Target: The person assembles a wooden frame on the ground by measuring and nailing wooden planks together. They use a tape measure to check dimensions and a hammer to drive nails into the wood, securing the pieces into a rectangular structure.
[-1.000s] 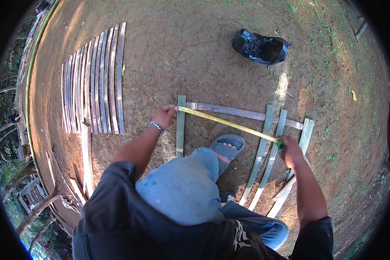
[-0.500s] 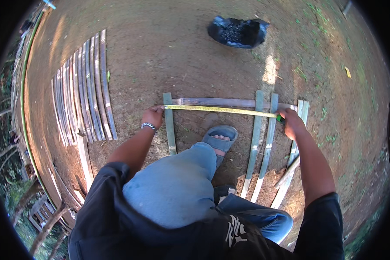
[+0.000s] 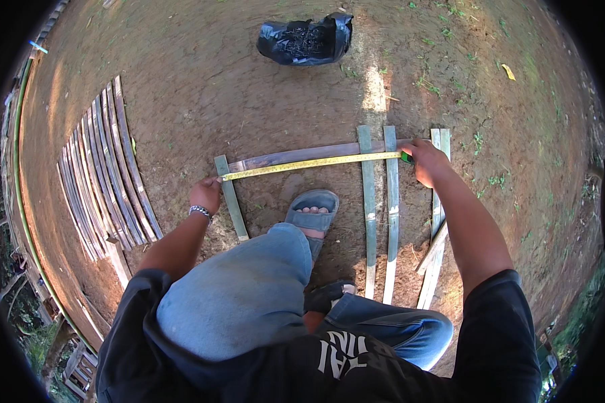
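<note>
A yellow tape measure is stretched from side to side. My left hand is closed, pinching the blade's end against the top part of a short green bamboo slat. Closed around the green case at the other end is my right hand, near a pair of pale-green slats. Just beyond the blade a brownish slat lies crosswise, roughly parallel to it. Two long slats run under the tape toward me, left of my right hand.
Several bamboo strips lie side by side on the dirt at left. A black plastic bag with small dark bits inside sits at the far side. My sandalled foot stands between the slats. A short stick lies by the right slats.
The view has turned, so the scene sits further left and tilts. Both hands keep their hold on the tape, which stays stretched over the slats.
</note>
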